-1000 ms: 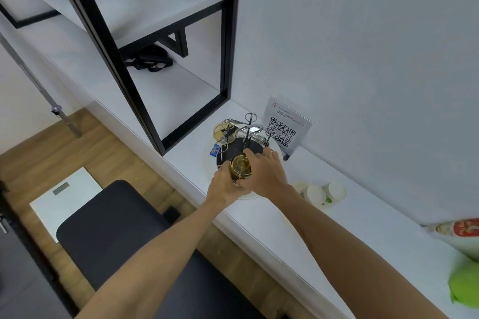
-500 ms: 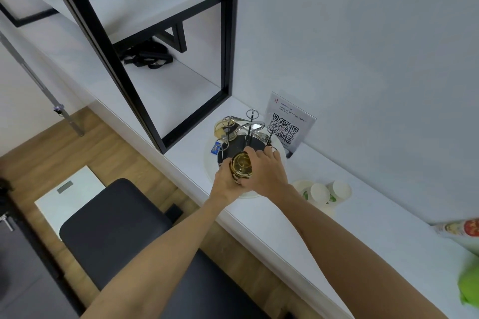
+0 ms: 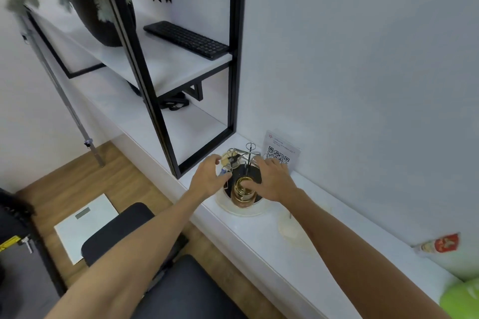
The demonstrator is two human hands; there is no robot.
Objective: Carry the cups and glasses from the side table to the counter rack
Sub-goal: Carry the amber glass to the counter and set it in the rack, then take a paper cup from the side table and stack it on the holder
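left hand (image 3: 207, 179) let go of glass (image 3: 242, 190), fingers spread | right hand (image 3: 276, 180) grip hidden, cannot tell

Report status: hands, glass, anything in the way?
Both hands open: left hand, right hand. Gold-rimmed glass on rack tray. Rack's wire post rises behind.

Both bare arms reach forward, hands apart and low.

The left hand (image 3: 208, 179) has loosely bent fingers with the thumb spread, and it grips nothing. The right hand (image 3: 274, 180) is palm down, fingers nearly straight and pointing forward, also holding nothing.
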